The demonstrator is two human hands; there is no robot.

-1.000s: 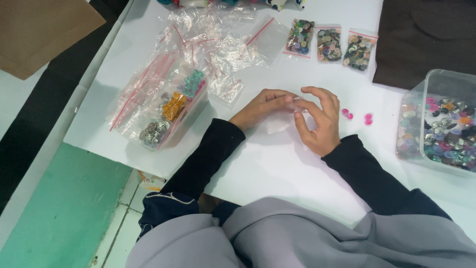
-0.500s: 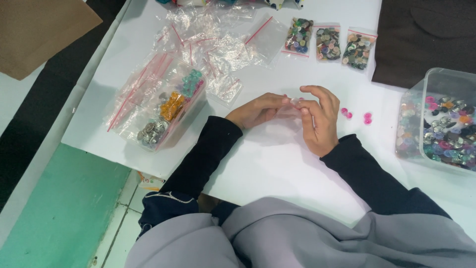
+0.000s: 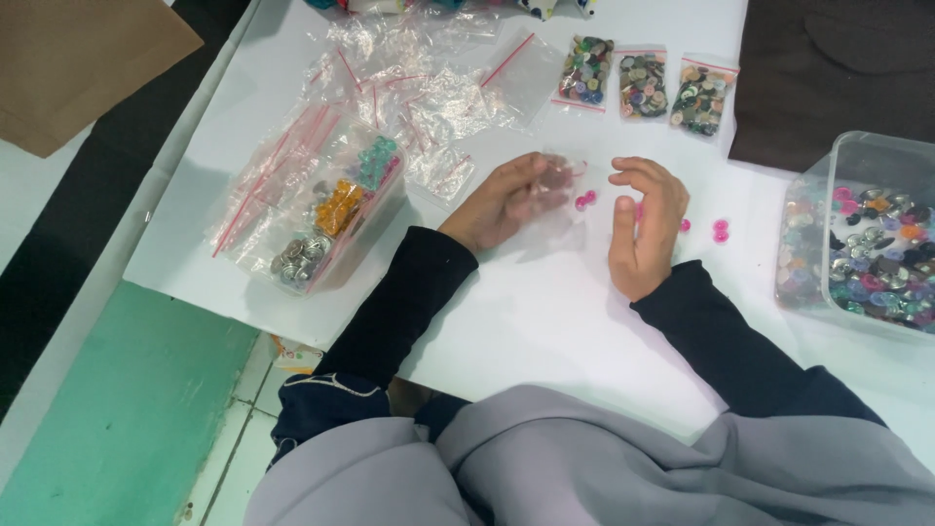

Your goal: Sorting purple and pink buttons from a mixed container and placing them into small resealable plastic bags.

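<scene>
head view: the left hand [image 3: 506, 200] pinches a small clear bag [image 3: 562, 178], apparently being filled with pink buttons [image 3: 584, 200]; two lie just right of it. the right hand [image 3: 645, 229] is curled and empty, two more buttons beyond it. three filled bags [image 3: 643, 86] sit above on the bench [image 3: 545, 312].

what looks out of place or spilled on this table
A few pink buttons lie loose on the white table, some between the left hand and right hand, others just right of it, outside any bag or tub. The empty clear bags sit in a crumpled heap. Nothing looks damaged.
</scene>
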